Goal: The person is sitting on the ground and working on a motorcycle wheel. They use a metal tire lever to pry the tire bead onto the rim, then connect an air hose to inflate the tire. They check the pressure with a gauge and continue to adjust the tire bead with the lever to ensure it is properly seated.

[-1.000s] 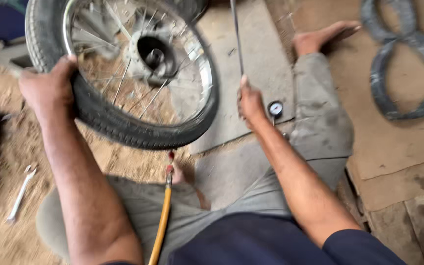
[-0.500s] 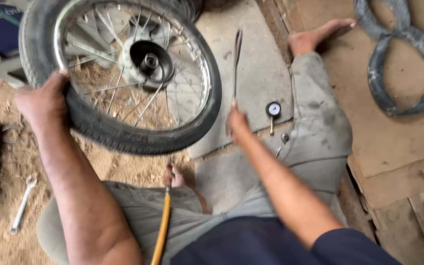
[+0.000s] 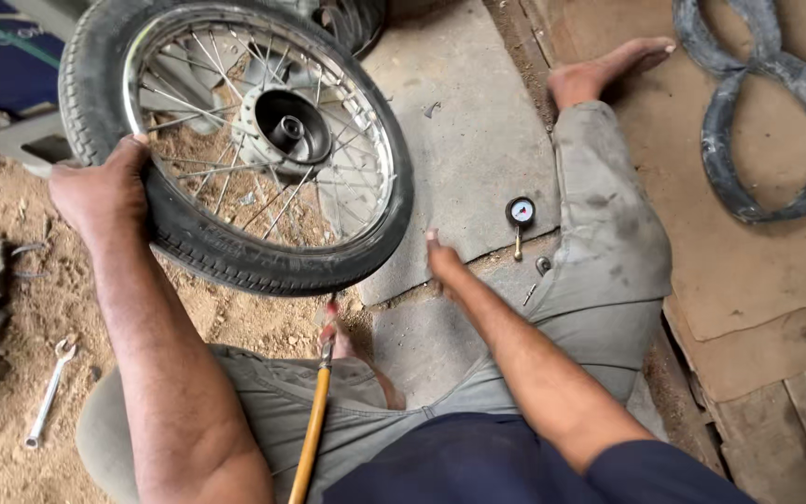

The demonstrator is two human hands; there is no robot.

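Standing tilted on the sandy ground, a spoked wheel (image 3: 235,140) is gripped at its tyre edge by the left hand (image 3: 104,191), fingers curled over the tread. The right hand (image 3: 445,264) is held empty, loosely open, near a pressure gauge (image 3: 520,215) on the concrete slab (image 3: 464,121). A spanner (image 3: 48,392) lies on the sand, well apart.

Under the left hand's fingers (image 3: 132,154) the tyre (image 3: 198,245) is matt, ribbed black rubber around a glossy metal rim (image 3: 380,140) and thin shiny spokes (image 3: 235,177). Beyond the right fingertips (image 3: 433,238) lies rough grey concrete (image 3: 459,140) and a metal-cased gauge (image 3: 520,212).
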